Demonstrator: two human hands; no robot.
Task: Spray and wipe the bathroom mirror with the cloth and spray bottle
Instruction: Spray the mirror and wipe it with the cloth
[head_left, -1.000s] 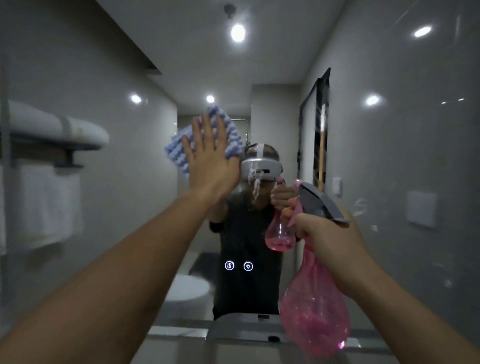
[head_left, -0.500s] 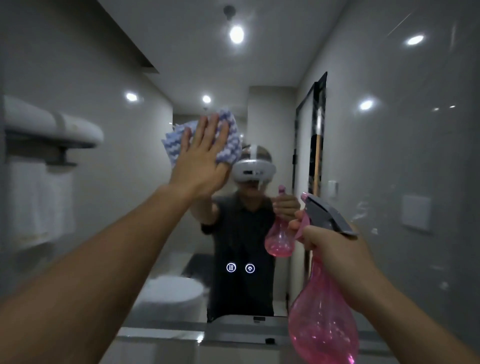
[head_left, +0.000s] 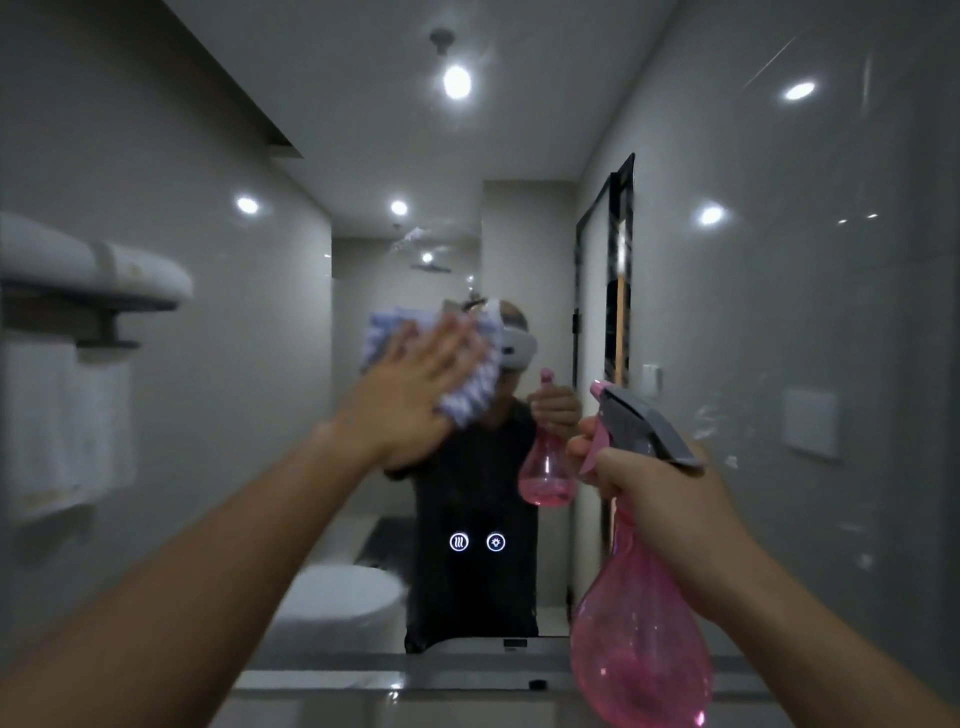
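Head view: a large glass wall mirror (head_left: 753, 338) fills nearly the whole frame. Only its lower edge shows, a straight line across the bottom just above a pale glossy counter (head_left: 322, 712); its top and side edges lie outside the picture.

The left hand (head_left: 415, 384), blurred, lies flat at the centre with fingers spread and straight, pressing a ribbed blue-and-white cloth (head_left: 483, 379) against the glass. The cloth sticks out past the fingertips and above them.

At lower right the right hand (head_left: 654, 488) is clenched round the neck of a translucent pink pear-shaped plastic spray bottle (head_left: 639, 649), its index finger curled over the pink trigger under the grey head. The nozzle points up and left towards the mirror. The bottle's belly overlaps the mirror's lower edge in the picture, and a clear gap separates it from the cloth.

Wide bare glass lies left of the cloth, above it and along the right. Faint streaks show at upper right and smudges at mid right.

Two small lit round icons (head_left: 478, 542) glow below centre, one with wavy lines, one a bulb. No readable lettering shows.

At far left are rolled white towels on a dark rack (head_left: 104, 270).
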